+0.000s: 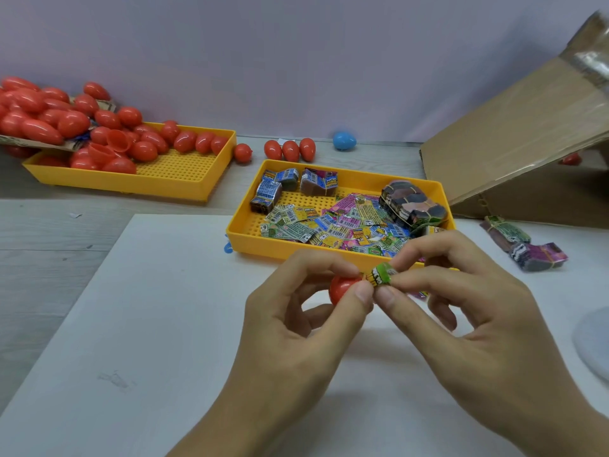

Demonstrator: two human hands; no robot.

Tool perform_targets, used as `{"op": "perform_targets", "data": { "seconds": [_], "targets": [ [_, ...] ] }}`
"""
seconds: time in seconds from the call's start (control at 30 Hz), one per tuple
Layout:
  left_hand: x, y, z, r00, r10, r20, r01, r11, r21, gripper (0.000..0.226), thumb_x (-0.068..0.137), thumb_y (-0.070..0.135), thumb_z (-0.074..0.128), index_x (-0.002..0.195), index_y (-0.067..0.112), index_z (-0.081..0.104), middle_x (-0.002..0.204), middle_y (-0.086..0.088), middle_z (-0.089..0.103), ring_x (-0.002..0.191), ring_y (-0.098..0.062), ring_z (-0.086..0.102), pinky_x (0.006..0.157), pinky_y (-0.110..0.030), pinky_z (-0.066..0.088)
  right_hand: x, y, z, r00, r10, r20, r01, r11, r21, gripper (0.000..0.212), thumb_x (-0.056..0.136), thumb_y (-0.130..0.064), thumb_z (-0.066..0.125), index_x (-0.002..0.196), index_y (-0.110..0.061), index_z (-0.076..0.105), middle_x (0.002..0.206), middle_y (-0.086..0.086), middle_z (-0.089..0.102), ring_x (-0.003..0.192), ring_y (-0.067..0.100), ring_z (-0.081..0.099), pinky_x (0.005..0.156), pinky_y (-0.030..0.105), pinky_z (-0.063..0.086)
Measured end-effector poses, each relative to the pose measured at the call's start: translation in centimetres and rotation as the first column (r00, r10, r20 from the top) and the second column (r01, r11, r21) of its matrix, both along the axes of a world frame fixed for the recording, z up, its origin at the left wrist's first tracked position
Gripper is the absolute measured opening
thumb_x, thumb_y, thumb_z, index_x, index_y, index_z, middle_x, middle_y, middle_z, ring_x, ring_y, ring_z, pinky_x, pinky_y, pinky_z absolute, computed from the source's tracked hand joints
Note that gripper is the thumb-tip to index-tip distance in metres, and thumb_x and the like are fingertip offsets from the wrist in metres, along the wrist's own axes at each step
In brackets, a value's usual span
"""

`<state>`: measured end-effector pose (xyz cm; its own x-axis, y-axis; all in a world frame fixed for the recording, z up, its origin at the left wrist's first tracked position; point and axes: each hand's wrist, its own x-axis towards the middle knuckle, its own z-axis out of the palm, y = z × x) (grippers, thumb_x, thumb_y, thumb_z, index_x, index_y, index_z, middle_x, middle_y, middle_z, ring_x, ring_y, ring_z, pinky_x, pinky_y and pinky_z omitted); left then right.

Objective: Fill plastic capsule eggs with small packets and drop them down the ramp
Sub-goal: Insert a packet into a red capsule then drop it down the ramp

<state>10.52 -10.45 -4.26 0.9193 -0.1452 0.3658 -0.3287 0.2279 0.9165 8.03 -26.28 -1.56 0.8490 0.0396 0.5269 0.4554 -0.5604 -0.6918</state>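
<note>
Your left hand (296, 311) pinches a red egg half (342, 288) near the packet tray (250, 235). Your right hand (461, 301) pinches a rolled green packet (380, 275) at its mouth. If the roll loosens, it may jam or pop out.

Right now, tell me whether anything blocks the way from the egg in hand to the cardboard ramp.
Nothing visible blocks it. The left hand grips the red egg half and the right hand pinches a green packet at its mouth. The yellow packet tray lies low between them and the ramp.
</note>
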Motion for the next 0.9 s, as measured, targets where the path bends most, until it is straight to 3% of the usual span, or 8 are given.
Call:
{"op": "perform_targets", "data": {
  "seconds": [0.1, 0.23, 0.37, 0.4, 0.5, 0.6, 0.67, 0.9],
  "targets": [
    [0.1, 0.0, 0.0, 1.0, -0.011, -0.019, 0.011, 0.999, -0.042, 0.011, 0.079, 0.02, 0.072, 0.089, 0.016, 0.071, 0.092, -0.006, 0.07, 0.09, -0.027, 0.071, 0.074, -0.042, 0.062, 0.0, -0.1, -0.1, 1.0, -0.024, 0.019, 0.025, 0.999, -0.046, 0.009, 0.085, -0.034, 0.072, 0.082, -0.025, 0.074, 0.098, -0.005, 0.059, 0.077, 0.003, 0.054, 0.066, 0.009, 0.036],
    [0.2, 0.1, -0.1, 1.0, -0.021, -0.014, 0.02, 0.998, -0.056, 0.012, 0.078, 0.019, 0.072, 0.09, 0.018, 0.072, 0.095, -0.007, 0.071, 0.093, -0.03, 0.07, 0.076, -0.044, 0.062, -0.1, -0.1, 0.0, 0.999, -0.036, 0.035, 0.038, 0.996, -0.08, 0.008, 0.084, -0.035, 0.07, 0.088, -0.029, 0.074, 0.103, -0.004, 0.058, 0.08, 0.009, 0.054, 0.068, 0.01, 0.036],
    [0.2, 0.1, 0.0, 0.999, -0.018, 0.032, 0.02, 0.998, -0.057, 0.011, 0.078, 0.016, 0.072, 0.089, 0.017, 0.07, 0.096, -0.009, 0.069, 0.092, -0.027, 0.068, 0.076, -0.034, 0.06, -0.3, -0.2, 0.7, 0.993, 0.095, -0.076, -0.084, 0.987, 0.137, 0.013, 0.084, -0.036, 0.062, 0.083, -0.036, 0.075, 0.102, -0.007, 0.062, 0.079, 0.018, 0.058, 0.058, 0.025, 0.043],
    [0.2, 0.2, 0.0, 0.999, -0.015, 0.042, 0.018, 0.998, -0.054, 0.01, 0.078, 0.016, 0.072, 0.089, 0.017, 0.07, 0.096, -0.009, 0.069, 0.092, -0.026, 0.068, 0.076, -0.034, 0.06, -0.3, -0.2, 0.9, 0.986, 0.127, -0.108, -0.105, 0.976, 0.19, 0.015, 0.083, -0.036, 0.06, 0.083, -0.035, 0.075, 0.1, -0.007, 0.063, 0.08, 0.015, 0.06, 0.059, 0.022, 0.044],
    [0.1, 0.1, -0.1, 0.998, 0.001, 0.07, 0.001, 0.999, -0.033, 0.011, 0.08, 0.017, 0.072, 0.091, 0.018, 0.071, 0.097, -0.008, 0.069, 0.093, -0.023, 0.068, 0.075, -0.038, 0.062, -0.1, -0.5, 1.2, 0.976, 0.151, -0.155, -0.11, 0.963, 0.247, 0.018, 0.081, -0.037, 0.057, 0.078, -0.037, 0.075, 0.095, -0.007, 0.065, 0.076, 0.007, 0.06, 0.059, 0.01, 0.041],
    [-0.1, 0.1, 0.0, 0.998, 0.004, 0.067, -0.002, 1.0, -0.021, 0.014, 0.081, 0.018, 0.073, 0.095, 0.019, 0.071, 0.099, -0.007, 0.068, 0.094, -0.026, 0.069, 0.075, -0.048, 0.063, -0.1, -0.4, 1.2, 0.979, 0.112, -0.17, -0.073, 0.973, 0.22, 0.017, 0.079, -0.041, 0.058, 0.081, -0.042, 0.075, 0.095, -0.007, 0.064, 0.081, 0.013, 0.061, 0.06, 0.021, 0.046],
    [-0.1, 0.1, 0.1, 0.999, -0.005, 0.054, 0.006, 1.0, -0.018, 0.016, 0.081, 0.018, 0.072, 0.097, 0.019, 0.071, 0.1, -0.005, 0.069, 0.096, -0.028, 0.069, 0.076, -0.051, 0.062, 0.0, -0.3, 1.1, 0.978, 0.116, -0.176, -0.07, 0.966, 0.249, 0.017, 0.078, -0.041, 0.06, 0.082, -0.042, 0.076, 0.092, -0.008, 0.064, 0.077, 0.01, 0.06, 0.058, 0.018, 0.044],
    [-0.2, 0.3, 0.1, 0.999, -0.031, 0.012, 0.032, 0.999, -0.036, 0.022, 0.081, 0.018, 0.067, 0.102, 0.014, 0.07, 0.1, -0.005, 0.07, 0.094, -0.028, 0.072, 0.078, -0.045, 0.062, 0.2, -0.3, 0.8, 0.974, 0.096, -0.207, -0.027, 0.95, 0.313, 0.015, 0.073, -0.044, 0.061, 0.071, -0.04, 0.075, 0.089, -0.009, 0.065, 0.069, 0.005, 0.057, 0.056, 0.013, 0.042]
  ]
}}
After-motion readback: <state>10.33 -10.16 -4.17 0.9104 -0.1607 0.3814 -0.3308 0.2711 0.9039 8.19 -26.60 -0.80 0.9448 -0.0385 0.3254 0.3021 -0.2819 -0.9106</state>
